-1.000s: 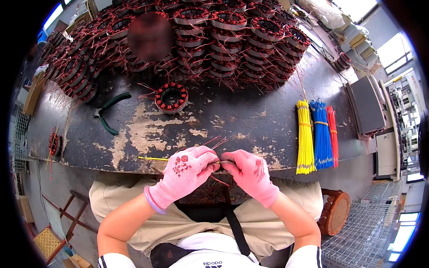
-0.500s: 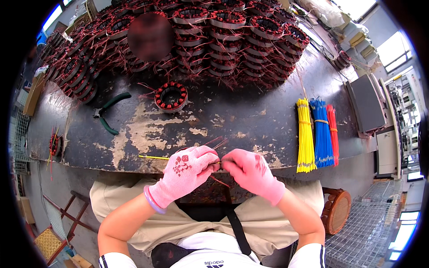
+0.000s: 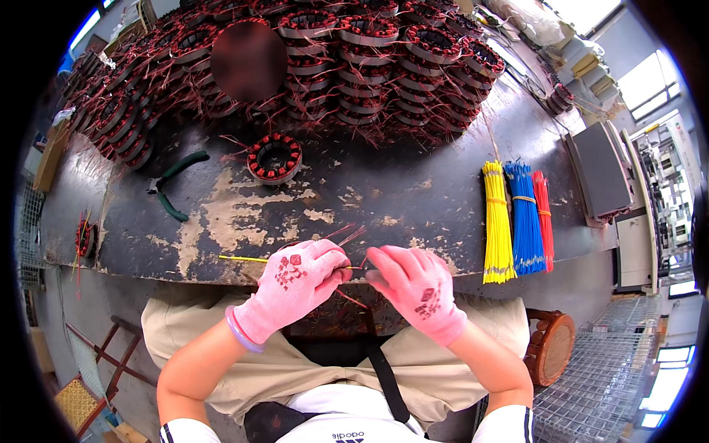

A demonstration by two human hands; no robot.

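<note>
My left hand [image 3: 299,277], in a pink glove, is closed over the table's front edge. A yellow wire [image 3: 240,258] sticks out on its left side and thin red wires [image 3: 350,233] fan out beyond its fingers. Whatever else lies under that palm is hidden. Close beside it, my right hand [image 3: 417,292], also gloved in pink, pinches at a thin wire end [image 3: 360,266] that runs from the left fingertips. Farther back on the table lies a single stator ring [image 3: 255,170] with red windings. Left of it are green-handled cutting pliers [image 3: 186,164].
Stacked stators [image 3: 365,63] with loose red leads fill the back of the table. Bundles of yellow wires [image 3: 496,229], blue wires [image 3: 525,221] and red wires [image 3: 545,229] lie at the right. Another stator [image 3: 86,238] sits at the left edge. A wooden stool [image 3: 554,347] stands right of my legs.
My right hand has turned so that its back shows more, and its fingertips sit slightly farther from the left hand. The left hand keeps its hold. The whole view has shifted slightly.
</note>
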